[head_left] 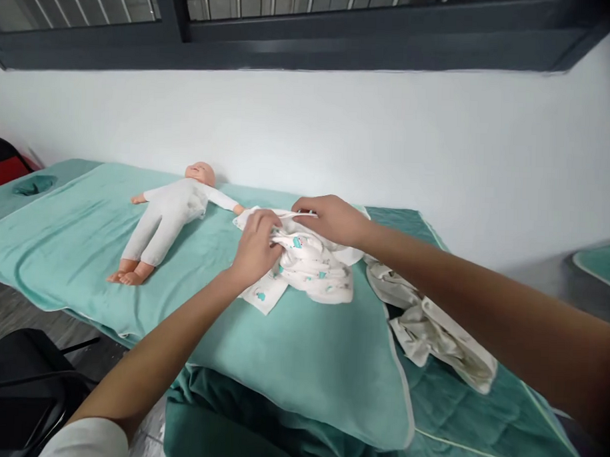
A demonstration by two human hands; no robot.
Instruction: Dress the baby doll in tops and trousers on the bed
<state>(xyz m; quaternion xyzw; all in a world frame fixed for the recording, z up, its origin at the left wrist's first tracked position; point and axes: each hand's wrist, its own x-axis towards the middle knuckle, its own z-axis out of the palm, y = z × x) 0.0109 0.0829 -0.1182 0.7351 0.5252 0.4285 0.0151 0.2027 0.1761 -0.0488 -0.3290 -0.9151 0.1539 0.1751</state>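
A white baby garment (pixel 319 272) with small teal prints lies bunched on the light green sheet (pixel 300 361). My left hand (pixel 257 248) is closed on its left side, fingers curled into the fabric. At the garment's far edge, my right hand (pixel 331 219) pinches a strip of the white cloth. A printed flap hangs flat on the sheet below my left hand. To the left, a baby doll (pixel 171 207) in a white body suit rests on its back, one arm stretched towards the garment; its hand is close to the cloth's edge.
A crumpled beige cloth (pixel 439 326) lies right of the garment, partly behind my right forearm. Dark green quilted bedding (pixel 459 407) spreads beneath the sheet. A black chair (pixel 24 392) stands at the lower left. The white wall (pixel 308 135) and window frame (pixel 341 46) bound the far side.
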